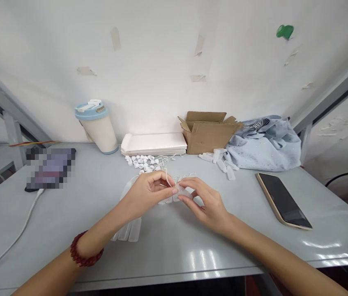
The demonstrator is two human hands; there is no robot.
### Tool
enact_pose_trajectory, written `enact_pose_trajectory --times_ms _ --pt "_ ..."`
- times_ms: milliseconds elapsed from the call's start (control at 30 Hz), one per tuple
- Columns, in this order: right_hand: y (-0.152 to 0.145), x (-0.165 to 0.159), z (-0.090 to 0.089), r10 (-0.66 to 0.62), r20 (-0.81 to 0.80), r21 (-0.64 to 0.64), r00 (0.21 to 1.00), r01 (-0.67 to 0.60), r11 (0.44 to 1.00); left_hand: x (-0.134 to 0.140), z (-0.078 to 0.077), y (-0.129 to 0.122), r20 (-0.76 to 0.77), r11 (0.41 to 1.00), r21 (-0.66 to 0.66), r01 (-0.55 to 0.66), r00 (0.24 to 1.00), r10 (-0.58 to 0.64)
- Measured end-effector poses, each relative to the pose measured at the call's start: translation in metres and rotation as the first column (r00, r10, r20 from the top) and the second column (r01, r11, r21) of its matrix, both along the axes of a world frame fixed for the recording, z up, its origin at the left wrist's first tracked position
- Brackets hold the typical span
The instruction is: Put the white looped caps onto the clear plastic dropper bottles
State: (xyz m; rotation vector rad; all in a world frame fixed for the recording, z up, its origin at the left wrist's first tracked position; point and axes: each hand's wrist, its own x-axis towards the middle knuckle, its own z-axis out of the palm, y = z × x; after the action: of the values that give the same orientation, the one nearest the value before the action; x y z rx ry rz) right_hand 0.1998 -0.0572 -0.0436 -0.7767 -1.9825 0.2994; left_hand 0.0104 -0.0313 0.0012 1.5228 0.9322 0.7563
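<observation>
My left hand (pixel 150 191) is closed in a pinch on a thin white cord (pixel 168 177) that loops up above its fingertips. Between the thumb and fingers of my right hand (pixel 206 201) is a small translucent plastic sleeve (pixel 185 191), its left end meeting my left fingertips. Whether the cord runs into the sleeve is hidden by the fingers. Behind and below the hands lie several similar sleeves with cords (pixel 168 200), partly covered. More flat translucent sleeves (pixel 134 230) rest side by side near my left forearm.
Small white caps (pixel 143 161) and loose cords lie before a stack of white boxes (pixel 153 144). Loose sleeves (pixel 221 164) sit by an open cardboard box (pixel 209 137). A cup (pixel 98 129), a blue cloth (pixel 264 146), a phone (pixel 283 201) and a blurred, cabled device (pixel 52 168) stand around.
</observation>
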Motion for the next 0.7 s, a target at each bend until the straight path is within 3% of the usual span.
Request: enact_pose_trajectory --times_ms 167,367,700 --pt "-0.0002 -0.0009 -0.0004 0.017 -0.021 -0.006 1.000 -0.017 1.000 -0.0006 -0.0004 -0.0006 0.025 1.000 -0.014 0.015 1.000 -0.015" --pt "-0.0031 0.0000 0.0011 0.054 -0.017 -0.163 0.998 -0.056 0.985 -0.0061 -0.0013 0.0031 0.031 0.999 0.039 0.021 0.999 -0.022" --pt "-0.0047 -0.0010 0.0007 0.072 -0.072 -0.238 0.995 -0.088 0.967 -0.0072 -0.0018 0.0073 0.033 0.998 -0.011 0.063 0.997 -0.063"
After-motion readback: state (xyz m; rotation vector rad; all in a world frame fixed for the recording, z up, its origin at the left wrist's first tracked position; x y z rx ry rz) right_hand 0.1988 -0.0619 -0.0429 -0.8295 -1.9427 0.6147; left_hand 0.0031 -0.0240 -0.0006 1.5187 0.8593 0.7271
